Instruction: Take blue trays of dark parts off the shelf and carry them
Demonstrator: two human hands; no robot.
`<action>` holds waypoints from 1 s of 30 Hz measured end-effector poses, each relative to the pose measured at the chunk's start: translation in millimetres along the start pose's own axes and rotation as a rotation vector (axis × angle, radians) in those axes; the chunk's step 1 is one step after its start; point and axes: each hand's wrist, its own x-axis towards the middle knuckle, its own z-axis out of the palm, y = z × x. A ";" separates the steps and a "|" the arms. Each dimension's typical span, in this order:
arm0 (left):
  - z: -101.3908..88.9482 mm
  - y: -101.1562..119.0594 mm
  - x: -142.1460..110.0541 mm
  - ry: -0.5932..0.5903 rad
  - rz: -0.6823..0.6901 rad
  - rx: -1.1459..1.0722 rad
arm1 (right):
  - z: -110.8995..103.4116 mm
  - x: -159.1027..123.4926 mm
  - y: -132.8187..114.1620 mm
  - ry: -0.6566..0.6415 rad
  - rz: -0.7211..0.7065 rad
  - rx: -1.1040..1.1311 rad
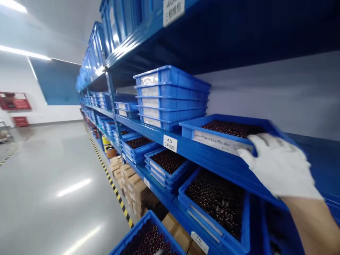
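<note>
Gloved right hand is wrapped over the near right corner of a tray of dark parts, sitting on the shelf right of a tray stack. One-handed, it could probably be tipped and parts spilled. Left hand isn't seen.

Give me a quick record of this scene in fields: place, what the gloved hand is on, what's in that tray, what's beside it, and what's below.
place: blue metal shelving along a grey floor
right hand: white glove, gripping the front rim of the blue plastic tray
left hand: out of view
tray contents: small dark parts
beside it: stack of blue plastic trays
shelf label: white tag reading 45
below: brown cardboard boxes
</note>
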 end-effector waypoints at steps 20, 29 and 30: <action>-69.1 309.6 -43.6 0.277 0.523 -1.062 | -70.6 28.3 -18.9 -0.581 -0.504 0.269; -96.9 272.1 -107.2 0.246 0.440 -1.306 | 13.1 147.8 18.1 -0.624 -0.240 0.471; -98.4 267.9 -114.3 0.262 0.437 -1.316 | 31.3 161.1 26.3 -0.616 -0.194 0.401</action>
